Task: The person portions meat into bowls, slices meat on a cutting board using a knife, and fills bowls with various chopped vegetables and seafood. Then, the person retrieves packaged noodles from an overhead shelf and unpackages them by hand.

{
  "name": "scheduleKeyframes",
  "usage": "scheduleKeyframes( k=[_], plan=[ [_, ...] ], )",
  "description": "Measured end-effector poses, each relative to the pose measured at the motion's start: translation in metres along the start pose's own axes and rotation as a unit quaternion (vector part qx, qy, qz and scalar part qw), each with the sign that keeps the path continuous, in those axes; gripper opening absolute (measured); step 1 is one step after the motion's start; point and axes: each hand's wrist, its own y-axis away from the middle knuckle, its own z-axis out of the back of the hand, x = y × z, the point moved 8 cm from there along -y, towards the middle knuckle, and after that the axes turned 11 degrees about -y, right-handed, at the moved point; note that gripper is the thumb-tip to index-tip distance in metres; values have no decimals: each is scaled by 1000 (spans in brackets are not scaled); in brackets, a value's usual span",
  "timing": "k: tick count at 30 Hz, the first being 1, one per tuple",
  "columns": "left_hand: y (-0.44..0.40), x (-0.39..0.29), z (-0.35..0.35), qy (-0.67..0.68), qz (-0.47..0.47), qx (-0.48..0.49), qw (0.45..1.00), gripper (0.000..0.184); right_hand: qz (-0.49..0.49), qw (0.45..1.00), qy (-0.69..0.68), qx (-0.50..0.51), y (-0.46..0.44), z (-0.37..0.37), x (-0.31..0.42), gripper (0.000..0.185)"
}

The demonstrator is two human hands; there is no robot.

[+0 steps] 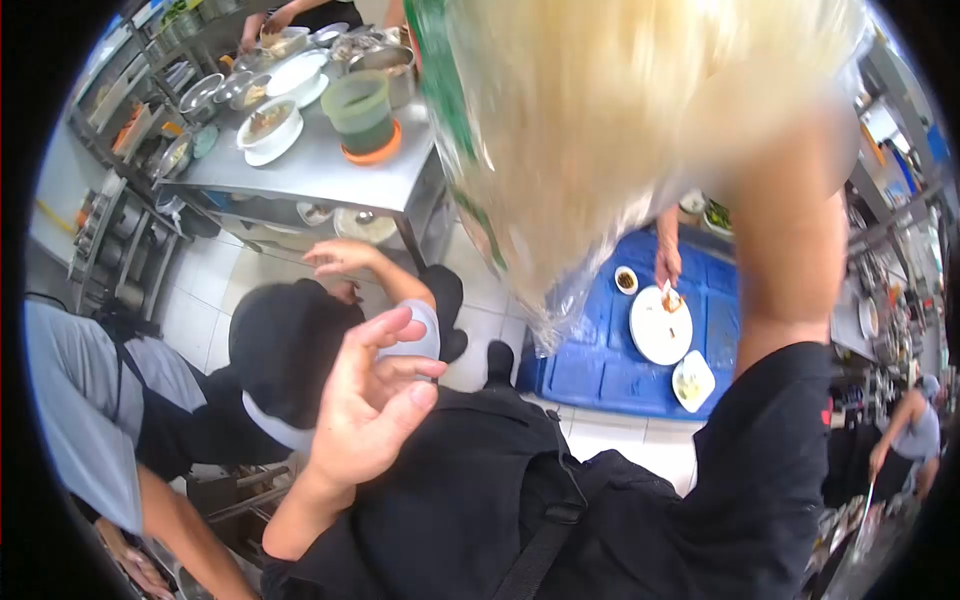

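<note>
A large clear plastic bag (pixel 590 130) with pale contents and a green printed edge fills the upper middle, close to the camera. My right arm reaches up to it; my right hand (pixel 775 110) is smeared at the bag's right side, its fingers not made out. My left hand (pixel 375 395) is raised in front of my dark clothing, with fingers bent and apart and nothing in it. The bag's twisted lower end hangs near the blue surface (pixel 590 375).
A steel table (pixel 330 185) at upper left bears bowls and a green container (pixel 360 110). A person in a dark cap (pixel 285 350) is close on my left, another behind. Someone's hand (pixel 668 265) is by a white plate (pixel 660 335). Shelves line both sides.
</note>
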Motion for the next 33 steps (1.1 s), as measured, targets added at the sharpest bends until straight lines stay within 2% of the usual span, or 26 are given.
scheduleKeyframes(
  k=[2, 4, 6, 8, 9, 10, 12, 14, 15, 16, 17, 18, 19, 20, 21, 23, 24, 27, 28, 30, 31, 33],
  plan=[
    [-51, 0, -6, -10, 20, -42, 999, 70, -17, 993, -112, 21, 3, 3, -70, 24],
    [-93, 2, 1, -17, 32, -95, 995, 79, -33, 961, -267, 61, 26, -17, -128, 24],
    [-143, -5, 2, -17, -58, -116, 991, 86, -60, 922, -372, 87, 61, -53, -175, 24],
    [-151, -11, -3, -32, -141, -118, 982, 100, -130, 941, -304, 71, 101, -84, -171, 22],
    [-169, -13, -6, -123, -159, -104, 974, 101, -180, 950, -246, 62, 118, -94, -173, 19],
    [-195, -13, -7, -216, -168, -89, 958, 103, -200, 946, -247, 59, 128, -95, -192, 16],
    [-253, 6, -6, -388, -159, -66, 906, 107, -248, 929, -273, 32, 138, -96, -242, 10],
    [-281, -2, -15, -428, -189, -28, 883, 108, -293, 901, -321, -16, 146, -89, -283, 4],
    [-292, -6, -19, -446, -204, -6, 871, 108, -259, 885, -386, -34, 146, -82, -300, 12],
    [-300, -8, -18, -428, -190, 45, 882, 109, -296, 872, -387, -53, 149, -75, -320, 14],
    [-311, -2, -5, -254, -156, 68, 952, 106, -332, 858, -384, -72, 150, -71, -337, 17],
    [-326, 11, 7, -68, -116, 94, 986, 104, -341, 842, -410, -80, 148, -70, -349, 17],
    [-338, 19, 10, 124, -71, 119, 982, 101, -351, 826, -433, -89, 148, -69, -359, 18],
    [-353, 20, 12, 2, -44, 53, 998, 85, -362, 809, -453, -96, 149, -67, -368, 19],
    [-364, 7, -4, -292, -84, 48, 951, 74, -343, 835, -417, -105, 150, -69, -375, 21],
    [-385, 12, -43, -464, -239, 28, 852, 72, -353, 846, -383, -114, 141, -81, -362, 21],
    [-394, 10, -44, -441, -249, -48, 861, 55, -371, 861, -328, -114, 134, -74, -358, 20],
    [-425, 14, -47, -496, -315, -105, 802, 37, -338, 902, -240, -125, 131, -60, -370, 18],
    [-435, 8, -49, -483, -322, -121, 805, 17, -326, 906, -239, -126, 130, -57, -378, 14],
    [-463, 30, -31, -345, -184, -140, 910, 11, -317, 892, -282, -155, 130, -50, -399, 14],
    [-477, 44, -24, -272, -110, -144, 945, 9, -310, 885, -301, -172, 128, -45, -412, 15],
    [-509, 51, -9, -142, -132, -180, 964, 11, -278, 912, -208, -217, 124, -23, -425, 26]
  ],
)
